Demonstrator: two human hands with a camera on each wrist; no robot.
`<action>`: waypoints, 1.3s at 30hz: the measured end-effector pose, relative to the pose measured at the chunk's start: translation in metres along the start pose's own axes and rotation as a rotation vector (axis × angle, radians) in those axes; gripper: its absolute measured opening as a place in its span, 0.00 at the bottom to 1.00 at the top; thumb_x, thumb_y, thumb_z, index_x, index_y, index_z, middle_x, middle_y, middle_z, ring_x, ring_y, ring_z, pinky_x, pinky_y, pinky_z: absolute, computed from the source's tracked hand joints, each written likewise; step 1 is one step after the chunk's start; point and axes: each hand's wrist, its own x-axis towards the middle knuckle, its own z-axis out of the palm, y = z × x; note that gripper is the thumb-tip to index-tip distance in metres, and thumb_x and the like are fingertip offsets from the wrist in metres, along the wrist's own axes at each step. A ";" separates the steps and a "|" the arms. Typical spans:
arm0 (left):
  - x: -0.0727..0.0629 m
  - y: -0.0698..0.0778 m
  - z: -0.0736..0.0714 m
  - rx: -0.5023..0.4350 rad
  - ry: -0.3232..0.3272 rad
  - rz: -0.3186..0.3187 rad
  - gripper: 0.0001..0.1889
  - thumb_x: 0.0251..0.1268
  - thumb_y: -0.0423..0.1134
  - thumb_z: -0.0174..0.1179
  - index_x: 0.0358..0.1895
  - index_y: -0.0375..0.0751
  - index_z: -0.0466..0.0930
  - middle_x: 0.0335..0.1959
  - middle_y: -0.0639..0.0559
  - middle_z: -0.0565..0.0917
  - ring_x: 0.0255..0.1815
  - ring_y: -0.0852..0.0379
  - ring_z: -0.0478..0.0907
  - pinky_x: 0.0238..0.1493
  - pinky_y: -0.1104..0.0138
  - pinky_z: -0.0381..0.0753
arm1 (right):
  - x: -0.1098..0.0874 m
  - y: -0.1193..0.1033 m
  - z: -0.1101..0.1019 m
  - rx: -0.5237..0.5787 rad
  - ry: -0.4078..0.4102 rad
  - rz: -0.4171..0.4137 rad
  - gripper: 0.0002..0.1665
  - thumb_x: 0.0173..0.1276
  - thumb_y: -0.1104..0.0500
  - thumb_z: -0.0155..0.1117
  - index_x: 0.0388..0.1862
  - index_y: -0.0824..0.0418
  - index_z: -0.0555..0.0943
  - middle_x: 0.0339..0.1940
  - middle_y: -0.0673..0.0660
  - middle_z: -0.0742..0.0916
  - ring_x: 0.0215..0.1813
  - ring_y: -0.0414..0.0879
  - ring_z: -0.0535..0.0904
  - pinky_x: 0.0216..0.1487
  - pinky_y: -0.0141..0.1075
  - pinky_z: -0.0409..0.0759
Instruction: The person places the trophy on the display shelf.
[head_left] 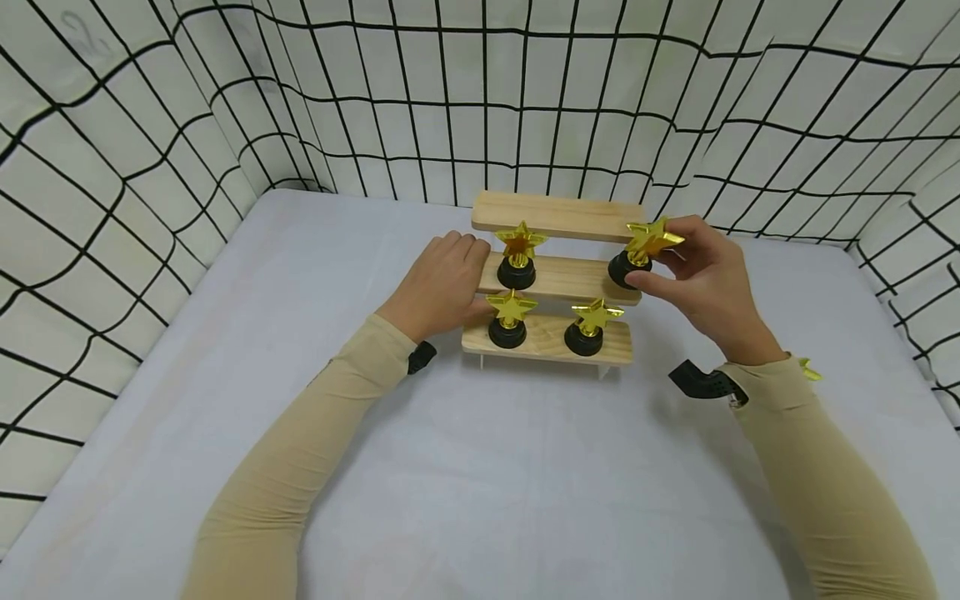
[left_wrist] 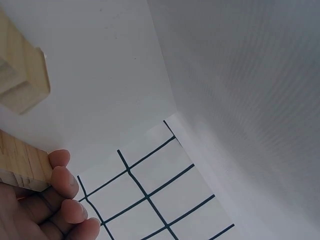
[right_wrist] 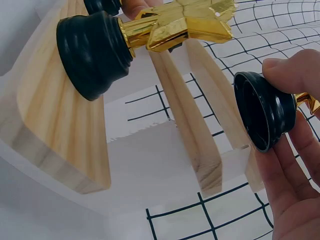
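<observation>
A small three-tier wooden display shelf (head_left: pixel 570 278) stands on the white-covered table. My left hand (head_left: pixel 446 287) grips the left end of its middle tier; in the left wrist view the fingers (left_wrist: pixel 64 181) curl at the plank's edge. My right hand (head_left: pixel 708 283) holds a gold star trophy (head_left: pixel 649 240) by the middle tier's right end. In the right wrist view, that trophy's hollow black base (right_wrist: pixel 265 111) shows, tilted and apart from the planks. Another star trophy (head_left: pixel 517 257) stands on the middle tier's left. Two more, left (head_left: pixel 510 320) and right (head_left: pixel 591 327), stand on the bottom tier.
The top tier (head_left: pixel 558 214) lies close to the black wire grid (head_left: pixel 525 108) at the back. Grid panels also rise on both sides. A bit of yellow-gold (head_left: pixel 810 369) peeks out behind the right sleeve. White tabletop (head_left: pixel 480 483) extends in front of the shelf.
</observation>
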 end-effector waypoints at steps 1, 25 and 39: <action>0.000 0.000 0.000 -0.001 -0.001 0.000 0.37 0.54 0.58 0.73 0.56 0.31 0.75 0.44 0.41 0.82 0.42 0.45 0.74 0.41 0.58 0.73 | 0.000 0.001 0.001 0.007 -0.003 -0.001 0.29 0.53 0.77 0.77 0.53 0.60 0.82 0.50 0.49 0.85 0.53 0.40 0.84 0.63 0.24 0.80; 0.000 0.003 -0.002 0.016 0.002 -0.002 0.37 0.61 0.64 0.67 0.54 0.31 0.75 0.43 0.41 0.82 0.42 0.45 0.73 0.41 0.58 0.73 | -0.003 0.016 0.017 -0.014 -0.040 0.019 0.32 0.52 0.79 0.76 0.54 0.56 0.82 0.51 0.48 0.84 0.51 0.39 0.84 0.57 0.24 0.82; 0.000 0.003 -0.002 0.047 0.016 0.004 0.36 0.57 0.60 0.71 0.54 0.31 0.75 0.44 0.41 0.82 0.42 0.46 0.74 0.41 0.58 0.73 | -0.003 0.017 0.019 -0.140 -0.057 0.042 0.29 0.56 0.74 0.77 0.57 0.65 0.79 0.48 0.43 0.87 0.46 0.39 0.83 0.52 0.24 0.81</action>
